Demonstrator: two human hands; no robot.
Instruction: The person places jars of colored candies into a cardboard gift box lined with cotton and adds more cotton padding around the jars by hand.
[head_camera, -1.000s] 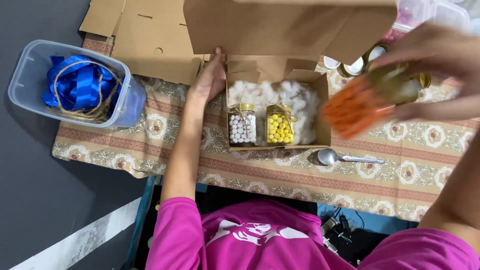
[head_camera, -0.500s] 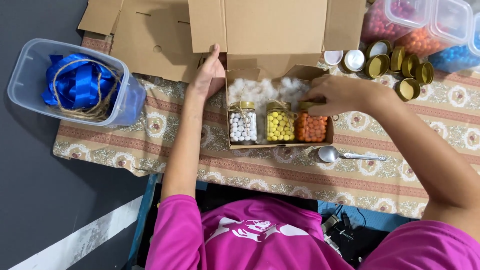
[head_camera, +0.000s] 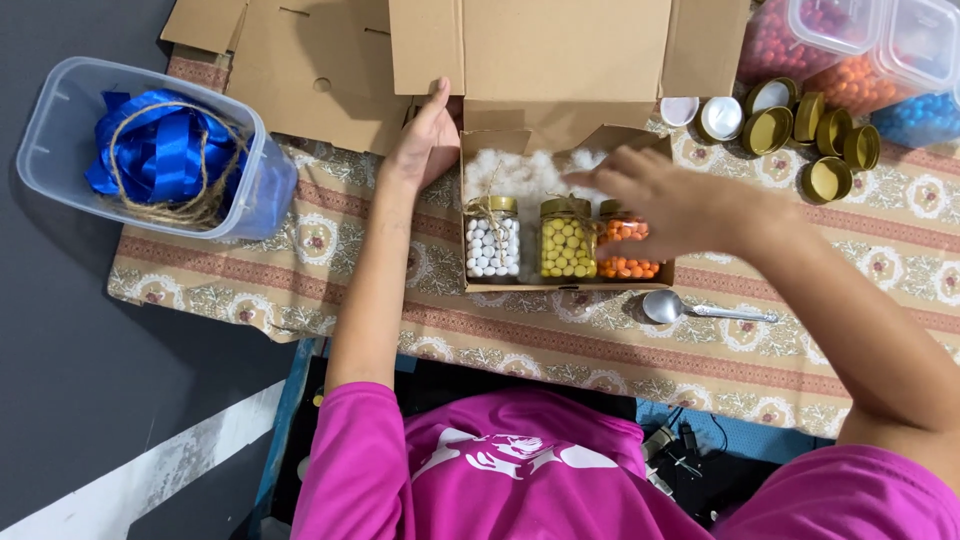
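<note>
Hovering just over the jar of orange candies (head_camera: 628, 250), the right hand (head_camera: 668, 205) is spread loose, fingers apart, gripping nothing; the left hand (head_camera: 428, 140) lies flat and open against the left wall of the small cardboard box (head_camera: 565, 286), steadying it; a firm brace there, I judge, keeps the jars from tipping. That orange jar stands rightmost inside the box on white stuffing (head_camera: 525, 175), beside a jar of yellow candies (head_camera: 566, 240) and a jar of white candies (head_camera: 492, 240); a spoon (head_camera: 700, 310) lies just in front; gold lids (head_camera: 815, 135) sit loose further right; a clear tub (head_camera: 60, 110) well to the left holds blue ribbon (head_camera: 150, 150) and twine.
</note>
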